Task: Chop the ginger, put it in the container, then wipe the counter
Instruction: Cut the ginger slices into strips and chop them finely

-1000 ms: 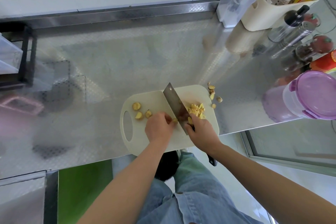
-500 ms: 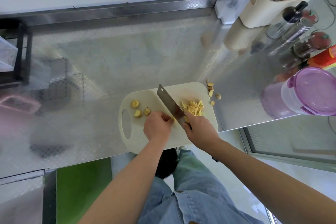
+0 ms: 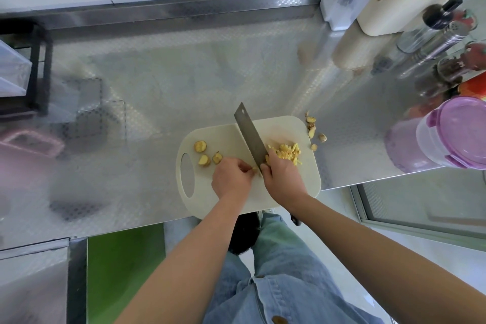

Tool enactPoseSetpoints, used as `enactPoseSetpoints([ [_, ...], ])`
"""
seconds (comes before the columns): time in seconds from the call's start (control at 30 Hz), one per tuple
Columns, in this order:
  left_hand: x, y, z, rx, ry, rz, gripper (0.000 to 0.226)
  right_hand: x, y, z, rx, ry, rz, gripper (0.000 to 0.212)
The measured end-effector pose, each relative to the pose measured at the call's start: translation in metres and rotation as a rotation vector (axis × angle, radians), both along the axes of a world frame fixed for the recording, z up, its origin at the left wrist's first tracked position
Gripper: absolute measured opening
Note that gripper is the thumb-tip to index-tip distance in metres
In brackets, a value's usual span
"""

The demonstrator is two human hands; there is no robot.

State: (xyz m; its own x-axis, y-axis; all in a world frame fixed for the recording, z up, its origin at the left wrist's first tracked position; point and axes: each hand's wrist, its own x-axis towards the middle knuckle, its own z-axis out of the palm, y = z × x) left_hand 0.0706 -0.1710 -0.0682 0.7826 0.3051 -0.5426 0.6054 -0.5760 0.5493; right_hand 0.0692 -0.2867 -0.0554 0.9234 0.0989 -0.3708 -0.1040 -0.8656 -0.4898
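A cream cutting board (image 3: 284, 126) lies at the steel counter's front edge. My right hand (image 3: 282, 179) grips the handle of a cleaver (image 3: 249, 137), its blade angled up and to the left across the board. My left hand (image 3: 231, 179) pinches a small ginger piece (image 3: 254, 169) right beside the blade. A pile of chopped ginger (image 3: 286, 154) lies to the right of the blade. Three ginger slices (image 3: 203, 154) sit on the board's left part. A purple-lidded container (image 3: 455, 134) stands at the right.
Ginger peel scraps (image 3: 314, 130) lie on the counter (image 3: 184, 73) off the board's right corner. Bottles, jars and a cream caddy (image 3: 389, 5) crowd the back right. A black rack (image 3: 31, 66) and a pink object (image 3: 29, 143) are at the left.
The cleaver blade has shifted slightly across the board between frames while my left hand stays pinching ginger beside it. The chopped pile and slices lie as before.
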Motion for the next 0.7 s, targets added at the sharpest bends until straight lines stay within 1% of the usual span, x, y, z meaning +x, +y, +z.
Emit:
enactPoseSetpoints([
  [0.17, 0.0, -0.001, 0.002, -0.005, 0.004, 0.015, 0.006, -0.006, -0.013, 0.005, -0.011, -0.046, 0.063, 0.02],
  [0.3, 0.0, -0.002, 0.004, 0.0, 0.001, 0.039, 0.005, -0.012, -0.014, 0.007, -0.055, -0.01, 0.102, 0.017],
  [0.7, -0.001, -0.003, 0.006, -0.012, -0.013, 0.03, 0.008, -0.013, -0.003, -0.002, -0.069, 0.032, 0.052, 0.015],
])
